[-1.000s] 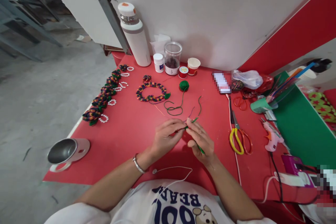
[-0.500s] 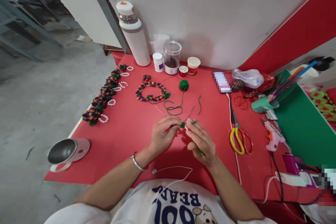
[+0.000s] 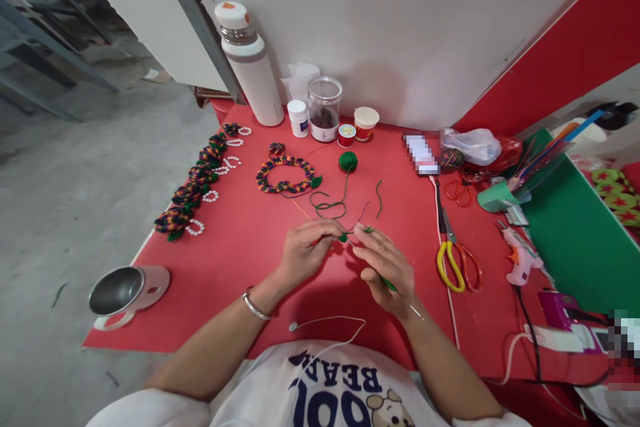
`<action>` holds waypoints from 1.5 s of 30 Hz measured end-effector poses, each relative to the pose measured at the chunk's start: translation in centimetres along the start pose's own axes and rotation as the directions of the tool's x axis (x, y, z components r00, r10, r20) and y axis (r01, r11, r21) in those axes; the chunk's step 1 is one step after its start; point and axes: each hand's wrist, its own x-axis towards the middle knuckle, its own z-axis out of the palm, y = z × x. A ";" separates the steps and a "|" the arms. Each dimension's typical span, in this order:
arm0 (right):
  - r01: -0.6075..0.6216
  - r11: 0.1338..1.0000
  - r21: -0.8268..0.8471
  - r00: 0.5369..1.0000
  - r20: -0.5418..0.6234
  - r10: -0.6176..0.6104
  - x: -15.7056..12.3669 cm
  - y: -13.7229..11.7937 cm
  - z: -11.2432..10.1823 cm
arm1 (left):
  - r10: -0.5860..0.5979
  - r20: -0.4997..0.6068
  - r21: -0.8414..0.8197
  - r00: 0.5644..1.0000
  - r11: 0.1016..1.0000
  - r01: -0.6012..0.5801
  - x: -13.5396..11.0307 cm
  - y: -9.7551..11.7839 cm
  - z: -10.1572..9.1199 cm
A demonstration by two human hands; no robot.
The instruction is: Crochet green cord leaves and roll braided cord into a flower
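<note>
My left hand (image 3: pixel 313 250) pinches a small green crochet piece (image 3: pixel 343 237) between thumb and fingertips. In my right hand (image 3: pixel 387 267) lies a crochet hook with a green grip (image 3: pixel 389 285); its thin metal tip points at the piece. Green yarn also shows at the right fingers. Beyond the hands, a green yarn ball (image 3: pixel 348 161) trails a looped strand across the red table (image 3: pixel 240 240). A multicoloured crocheted ring (image 3: pixel 286 175) with a green leaf lies to the left of the ball. The stitches between the fingers are too small to make out.
Several crocheted pieces with pearl loops (image 3: pixel 195 227) line the left edge, near a mug (image 3: pixel 120 293). A flask (image 3: pixel 253 80) and a clear jar (image 3: pixel 325 110) stand at the back. Yellow-handled scissors (image 3: pixel 450 267), a phone (image 3: pixel 421 155) and a glue gun (image 3: pixel 520 257) lie right.
My hands have drawn slightly apart, the left one shifting a little left with the green piece. More of the hook's rear metal end now shows below my right hand.
</note>
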 end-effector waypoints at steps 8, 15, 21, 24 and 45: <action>-0.030 0.995 -0.090 0.999 0.009 0.031 0.7 -0.1 -0.4 | -0.057 -0.005 0.058 0.998 0.997 0.057 0.1 -0.5 -0.2; -0.148 0.989 0.011 0.989 -0.018 0.149 1.0 0.1 -0.7 | -0.061 0.033 0.051 0.998 0.997 0.059 0.2 -0.7 -0.3; -0.319 0.934 0.161 0.940 -0.070 0.333 0.9 0.0 -0.4 | -0.142 0.076 -0.037 0.987 0.989 0.145 0.2 -0.7 -0.2; -0.160 0.987 -0.011 0.986 -0.054 0.159 1.0 -0.3 -0.5 | -0.270 0.079 -0.156 0.960 0.947 0.280 0.0 -0.6 0.2; 0.004 0.975 -0.220 1.000 -0.005 -0.006 0.9 -0.3 -0.3 | -0.345 -0.086 -0.173 0.935 0.929 0.327 -0.7 -0.3 1.6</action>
